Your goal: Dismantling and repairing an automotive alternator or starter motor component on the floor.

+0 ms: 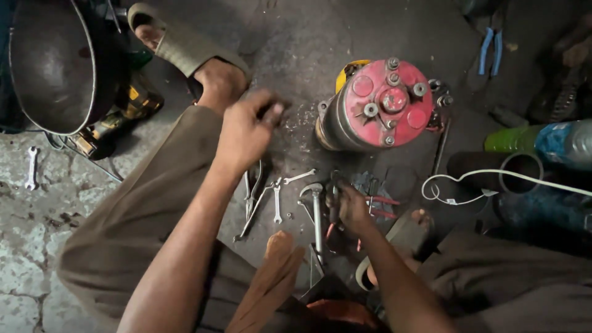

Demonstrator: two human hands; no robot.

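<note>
Down between your feet, your right hand [351, 206] closes on dark pliers [333, 200] among the wrenches [277, 200], handles pointing toward you; your left hand [246, 132], fingers curled, seemingly empty, hovers farther off, left of the red-capped motor [376, 111]

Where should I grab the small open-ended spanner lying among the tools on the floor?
Take the spanner by its bare middle shank, coming straight down from above: it lies flat, running near to far, with pliers close on its left. Pinch across the narrow shank.
</note>
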